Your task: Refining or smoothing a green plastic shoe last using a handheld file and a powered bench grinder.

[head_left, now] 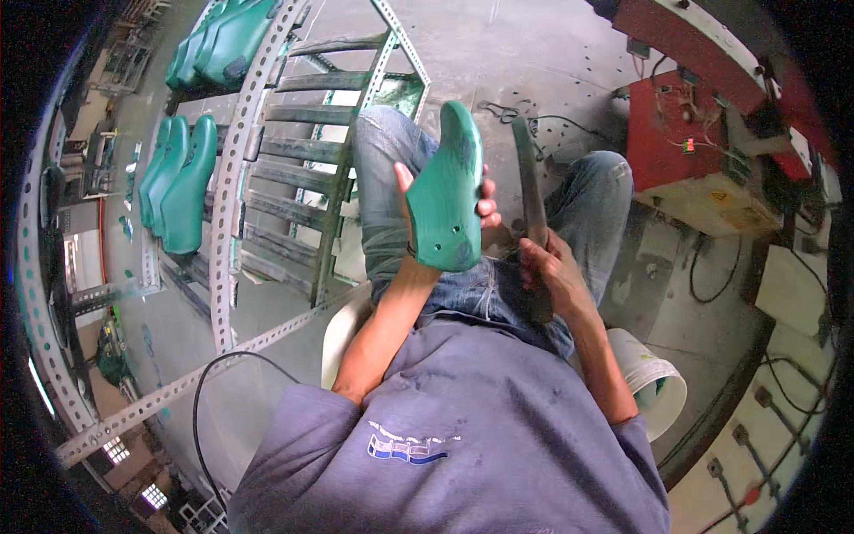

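Green shoe last (452, 200): near centre, towards twelve o'clock, grasped around its sides by the left hand (487, 206). Right hand (553, 270) clenches a dark bar-shaped tool (529, 182), one o'clock — not touching it. Judged risk: slack grip, last turning — tool skidding onto exposed fingers.

1. On the chest of your purple-grey shirt (498, 383) you wear a print (407, 449): a line of small white lettering above a white-and-blue emblem.
2. To your right, the red machine box (656, 125) carries a small lit display (688, 145) in red and green, its characters too small for you to read.
3. Below that display, you have a yellow warning label (721, 197) on the box's pale lower part, its fine detail unclear.
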A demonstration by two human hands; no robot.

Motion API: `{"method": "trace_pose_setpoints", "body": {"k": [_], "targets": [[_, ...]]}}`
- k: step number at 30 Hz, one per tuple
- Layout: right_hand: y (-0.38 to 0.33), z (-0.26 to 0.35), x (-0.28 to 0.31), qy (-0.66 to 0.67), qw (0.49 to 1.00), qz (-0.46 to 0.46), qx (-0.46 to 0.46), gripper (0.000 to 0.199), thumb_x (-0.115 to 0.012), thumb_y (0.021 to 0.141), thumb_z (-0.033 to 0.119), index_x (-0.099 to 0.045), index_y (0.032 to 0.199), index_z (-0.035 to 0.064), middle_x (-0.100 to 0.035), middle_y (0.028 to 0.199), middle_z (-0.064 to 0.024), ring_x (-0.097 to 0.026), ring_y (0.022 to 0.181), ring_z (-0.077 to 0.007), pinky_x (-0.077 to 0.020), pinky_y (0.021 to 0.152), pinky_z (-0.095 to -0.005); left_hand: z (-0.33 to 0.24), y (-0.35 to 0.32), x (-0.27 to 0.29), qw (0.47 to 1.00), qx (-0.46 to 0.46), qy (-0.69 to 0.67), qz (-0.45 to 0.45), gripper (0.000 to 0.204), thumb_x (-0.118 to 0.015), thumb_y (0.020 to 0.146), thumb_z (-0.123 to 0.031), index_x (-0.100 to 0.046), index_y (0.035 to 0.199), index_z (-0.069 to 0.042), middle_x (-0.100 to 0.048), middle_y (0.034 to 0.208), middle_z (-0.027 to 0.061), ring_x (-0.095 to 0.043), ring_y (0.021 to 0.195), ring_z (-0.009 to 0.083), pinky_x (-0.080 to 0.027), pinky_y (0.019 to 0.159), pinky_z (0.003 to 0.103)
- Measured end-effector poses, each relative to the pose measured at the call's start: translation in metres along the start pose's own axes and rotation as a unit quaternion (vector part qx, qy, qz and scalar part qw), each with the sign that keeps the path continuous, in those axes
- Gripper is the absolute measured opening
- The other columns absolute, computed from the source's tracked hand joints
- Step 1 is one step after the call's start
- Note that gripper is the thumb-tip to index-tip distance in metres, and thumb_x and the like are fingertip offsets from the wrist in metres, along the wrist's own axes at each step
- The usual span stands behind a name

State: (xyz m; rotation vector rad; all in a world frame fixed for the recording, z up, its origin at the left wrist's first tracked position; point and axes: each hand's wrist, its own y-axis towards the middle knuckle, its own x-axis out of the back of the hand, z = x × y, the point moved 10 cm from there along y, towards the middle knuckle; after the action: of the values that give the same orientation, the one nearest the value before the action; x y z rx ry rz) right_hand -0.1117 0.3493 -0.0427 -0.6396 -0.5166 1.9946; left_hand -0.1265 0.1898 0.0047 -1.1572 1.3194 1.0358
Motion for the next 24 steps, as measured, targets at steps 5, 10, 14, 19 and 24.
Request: {"method": "trace_pose_setpoints", "body": {"k": [5, 10, 14, 19, 24], "targets": [[-0.001, 0.013, 0.004, -0.033, 0.998, -0.017, 0.049, 0.017, -0.063, 0.099, 0.023, -0.053, 0.103, 0.0091, -0.053, 0.079, 0.0005, -0.053, 0.063, -0.0103, -0.0446, 0.054, -0.0272, 0.008, -0.003, 0.027, 0.98, 0.048, 0.173, -0.086, 0.097, -0.045, 0.083, -0.086, -0.051, 0.132, -0.002, -0.061, 0.111, 0.0161, -0.065, 0.097, 0.0288, -0.054, 0.092, 0.049], [-0.003, 0.017, 0.017, 0.016, 0.998, -0.06, -0.007, 0.022, -0.062, 0.099, 0.027, -0.054, 0.107, 0.0088, -0.053, 0.079, 0.0002, -0.051, 0.061, -0.0106, -0.0424, 0.052, -0.0266, 0.004, -0.001, 0.038, 0.907, 0.043, 0.383, -0.172, 0.082, -0.072, 0.082, -0.065, -0.053, 0.133, -0.004, -0.067, 0.112, 0.0144, -0.067, 0.099, 0.0269, -0.055, 0.088, 0.037], [0.003, 0.001, 0.029, 0.105, 0.989, -0.092, -0.054, 0.022, -0.062, 0.098, 0.028, -0.054, 0.109, 0.0095, -0.053, 0.08, 0.0005, -0.05, 0.062, -0.0108, -0.0414, 0.052, -0.0261, -0.023, 0.009, -0.018, 0.637, -0.111, 0.747, -0.156, 0.089, -0.092, 0.072, -0.033, -0.044, 0.14, -0.001, -0.064, 0.114, 0.0145, -0.065, 0.1, 0.0282, -0.053, 0.089, 0.038], [0.002, -0.008, 0.026, 0.179, 0.978, -0.065, -0.081, 0.021, -0.063, 0.097, 0.025, -0.054, 0.11, 0.011, -0.053, 0.084, -0.0003, -0.051, 0.063, -0.011, -0.0413, 0.053, -0.0259, -0.023, 0.006, -0.057, 0.357, -0.252, 0.891, -0.121, 0.089, -0.088, 0.059, -0.02, -0.046, 0.135, 0.0, -0.058, 0.112, 0.0185, -0.059, 0.102, 0.0388, -0.049, 0.09, 0.047], [0.001, -0.004, 0.022, 0.17, 0.981, -0.056, -0.081, 0.021, -0.063, 0.097, 0.025, -0.053, 0.11, 0.0112, -0.051, 0.083, -0.0007, -0.051, 0.063, -0.0111, -0.0412, 0.052, -0.0263, -0.017, 0.009, -0.058, 0.304, -0.235, 0.917, -0.108, 0.08, -0.084, 0.055, -0.016, -0.049, 0.126, -0.002, -0.053, 0.108, 0.0176, -0.055, 0.101, 0.0394, -0.047, 0.087, 0.048]]}}
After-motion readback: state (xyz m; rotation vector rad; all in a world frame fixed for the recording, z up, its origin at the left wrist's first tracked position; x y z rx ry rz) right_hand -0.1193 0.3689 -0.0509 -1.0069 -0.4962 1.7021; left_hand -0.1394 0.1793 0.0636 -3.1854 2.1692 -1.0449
